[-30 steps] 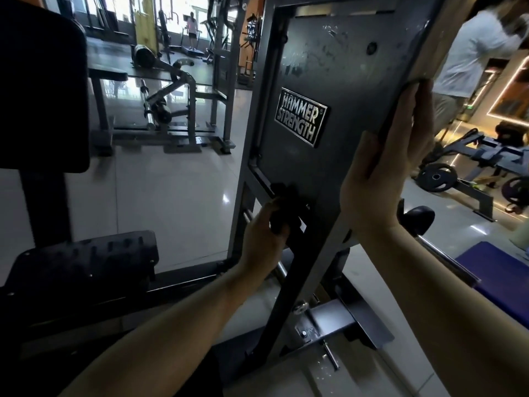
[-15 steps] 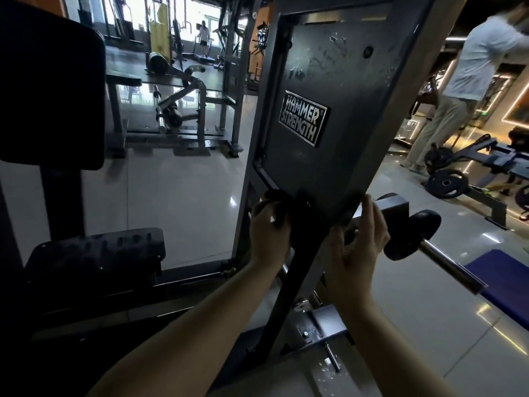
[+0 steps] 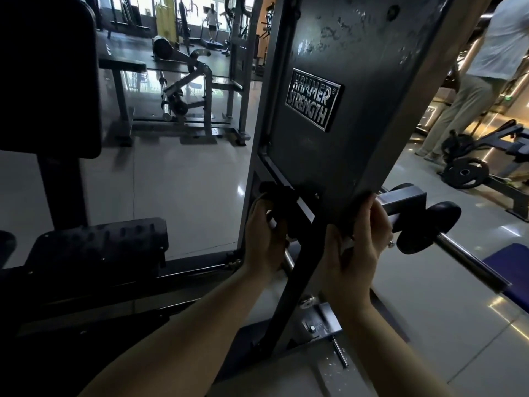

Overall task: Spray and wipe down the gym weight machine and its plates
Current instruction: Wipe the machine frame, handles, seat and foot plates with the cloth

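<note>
A dark grey machine panel (image 3: 352,47) with a "Hammer Strength" badge (image 3: 313,98) leans in front of me. My left hand (image 3: 263,239) grips a dark cloth (image 3: 276,193) against the frame rail at the panel's lower left edge. My right hand (image 3: 357,247) is at the panel's lower right corner, its fingers curled round the frame edge there. A chrome weight horn (image 3: 466,262) with a black stopper (image 3: 429,224) sticks out to the right of that hand. No spray bottle shows.
A black back pad (image 3: 45,70) and a black foot plate (image 3: 100,245) fill the left. A blue bench pad (image 3: 512,270) lies at right. Behind it a person (image 3: 492,53) stands by a machine with a weight plate (image 3: 465,173). More machines (image 3: 189,90) stand on the tiled floor.
My right hand slid down from high on the panel's right edge to its lower right corner. My left hand stayed at the lower left rail with the cloth.
</note>
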Demonstrator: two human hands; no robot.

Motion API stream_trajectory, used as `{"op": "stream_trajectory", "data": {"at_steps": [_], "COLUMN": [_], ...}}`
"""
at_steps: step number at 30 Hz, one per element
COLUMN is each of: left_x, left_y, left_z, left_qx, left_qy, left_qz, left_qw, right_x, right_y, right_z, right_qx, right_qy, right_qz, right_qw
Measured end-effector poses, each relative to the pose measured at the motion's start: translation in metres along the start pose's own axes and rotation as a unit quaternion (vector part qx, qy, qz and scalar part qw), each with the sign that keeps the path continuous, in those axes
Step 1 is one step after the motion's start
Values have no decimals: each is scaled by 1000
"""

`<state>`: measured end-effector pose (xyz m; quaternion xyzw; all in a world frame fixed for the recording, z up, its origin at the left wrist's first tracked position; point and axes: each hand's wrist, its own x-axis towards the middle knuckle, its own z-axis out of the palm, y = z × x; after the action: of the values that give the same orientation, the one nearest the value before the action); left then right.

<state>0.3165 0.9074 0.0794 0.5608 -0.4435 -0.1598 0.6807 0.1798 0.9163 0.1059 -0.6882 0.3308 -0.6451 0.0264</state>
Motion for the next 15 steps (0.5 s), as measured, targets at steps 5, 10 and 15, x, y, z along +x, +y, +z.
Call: {"op": "stream_trajectory", "data": {"at_steps": [5,10,15], "left_x": [40,103,91], "left_y": [-13,-22,-20], "left_z": [10,-13,-20], "left_qx": [-3,51,85], "left_qy": [10,115,30], "left_qz": [-16,-57,-56], "left_qw": [1000,990,994], "right_x": [-2,-3,-7], "right_y": [4,10,13], "right_z": [1,-8,-6], "right_qx": [1,12,17], "right_qy": [-6,-29,-26], "right_qz": [4,1,8], "right_qw": [1000,1000,999]}}
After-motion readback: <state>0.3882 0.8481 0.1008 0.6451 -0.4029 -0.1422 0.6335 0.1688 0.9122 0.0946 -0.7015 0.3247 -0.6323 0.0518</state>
